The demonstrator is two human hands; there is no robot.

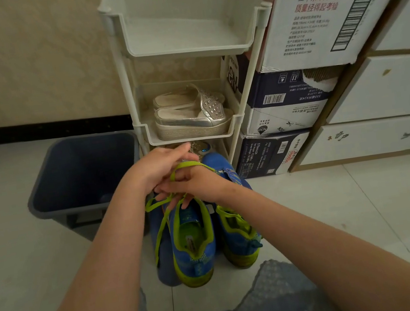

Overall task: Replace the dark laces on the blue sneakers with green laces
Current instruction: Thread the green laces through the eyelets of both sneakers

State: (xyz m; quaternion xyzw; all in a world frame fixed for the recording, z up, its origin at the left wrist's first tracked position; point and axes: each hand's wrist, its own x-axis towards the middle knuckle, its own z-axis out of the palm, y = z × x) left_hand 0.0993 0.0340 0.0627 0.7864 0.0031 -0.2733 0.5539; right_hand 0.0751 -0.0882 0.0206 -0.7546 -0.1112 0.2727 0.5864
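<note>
Two blue sneakers with lime-green trim stand on the floor, heels toward me: the left sneaker [193, 245] and the right sneaker [236, 233]. A green lace [160, 231] runs from the left sneaker's eyelets up into my hands and hangs down its left side. My left hand [159, 167] pinches a loop of that lace above the shoe's front. Just below it, my right hand [197, 183] has its fingers curled round the lace over the shoe's tongue. The toes of both shoes are hidden behind my hands. No dark laces are in view.
A dark blue bin [81, 173] stands left of the shoes. A white plastic shoe rack [183, 52] rises right behind them, with silver platform shoes [192, 114] on its middle shelf. Stacked cardboard boxes [284, 106] and white drawers [388, 90] fill the right. The floor is pale tile.
</note>
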